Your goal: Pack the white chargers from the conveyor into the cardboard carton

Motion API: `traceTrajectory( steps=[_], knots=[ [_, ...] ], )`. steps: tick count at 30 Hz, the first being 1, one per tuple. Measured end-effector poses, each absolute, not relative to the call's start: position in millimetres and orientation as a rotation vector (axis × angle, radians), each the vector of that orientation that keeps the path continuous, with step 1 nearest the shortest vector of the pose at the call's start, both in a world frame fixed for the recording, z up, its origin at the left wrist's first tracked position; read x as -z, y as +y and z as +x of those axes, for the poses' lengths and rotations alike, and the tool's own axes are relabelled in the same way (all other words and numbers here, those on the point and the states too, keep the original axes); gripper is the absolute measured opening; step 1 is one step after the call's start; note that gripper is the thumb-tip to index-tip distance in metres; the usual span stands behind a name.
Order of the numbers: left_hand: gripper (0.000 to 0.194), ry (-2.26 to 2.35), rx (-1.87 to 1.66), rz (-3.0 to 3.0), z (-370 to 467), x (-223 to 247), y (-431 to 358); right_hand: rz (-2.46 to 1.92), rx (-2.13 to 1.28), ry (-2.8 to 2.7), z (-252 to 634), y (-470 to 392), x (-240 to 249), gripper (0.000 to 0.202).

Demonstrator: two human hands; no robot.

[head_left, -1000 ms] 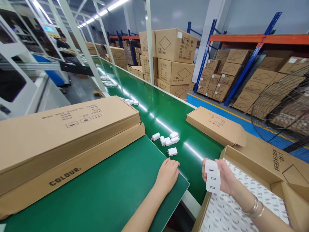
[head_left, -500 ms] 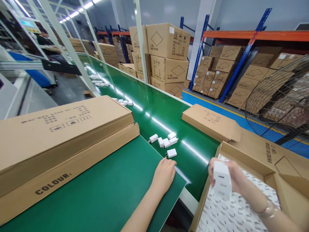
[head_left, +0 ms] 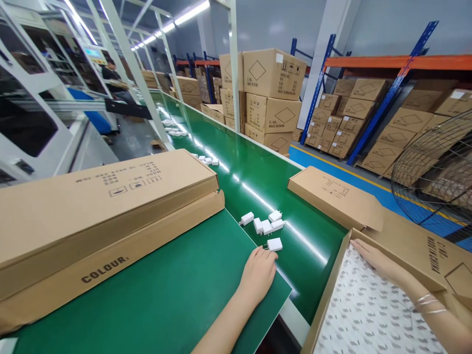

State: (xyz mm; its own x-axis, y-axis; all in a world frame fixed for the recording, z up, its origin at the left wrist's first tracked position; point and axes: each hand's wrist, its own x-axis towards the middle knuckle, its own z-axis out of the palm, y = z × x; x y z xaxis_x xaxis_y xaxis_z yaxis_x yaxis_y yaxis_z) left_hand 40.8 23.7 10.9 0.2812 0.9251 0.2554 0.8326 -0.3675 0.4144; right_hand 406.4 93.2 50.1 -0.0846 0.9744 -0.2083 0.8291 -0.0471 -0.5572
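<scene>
My left hand rests palm down at the edge of the green board, its fingers bent over the edge and holding nothing that shows. Just beyond its fingertips lies a white plug charger with metal prongs. Several more white chargers are grouped behind it on the green conveyor belt. On the right, my right hand is inside an open carton. Its fingers stretch flat toward the far left corner, over a white layer with repeated grey marks. The underside of that hand is hidden.
Flat brown cartons lie stacked on the board at left. The open carton's lid flap reaches over the belt. More chargers sit farther up the belt. A wire fan stands at right; a person is far back left.
My right hand has gone from above the carton, with white chargers in its grip, down to the carton's far corner; those chargers no longer show in it. The left hand stays on the board's edge.
</scene>
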Motion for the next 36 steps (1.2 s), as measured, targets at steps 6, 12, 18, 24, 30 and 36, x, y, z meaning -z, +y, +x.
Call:
traceTrajectory(
  steps=[6,12,18,24,30,36],
  knots=[
    [0.026,1.747,-0.51,2.178,48,-23,36,-2.137,-0.242,-2.194,382,108,-76,0.045],
    [0.029,1.885,-0.154,2.187,84,-21,64,-1.385,-0.111,-2.658,259,136,-60,0.039],
    [0.026,1.809,-0.125,2.219,86,-24,74,-1.105,-0.242,-2.938,203,154,-25,0.038],
    [0.031,1.713,-0.266,2.336,44,-55,79,-1.148,-0.228,-3.009,223,154,-26,0.03],
    [0.027,1.583,-0.104,2.569,63,-43,106,-1.357,-0.217,-2.834,217,188,-38,0.031],
    [0.026,1.53,-0.01,2.611,83,-27,115,-1.33,-0.388,-2.895,201,205,-22,0.017]
  ],
)
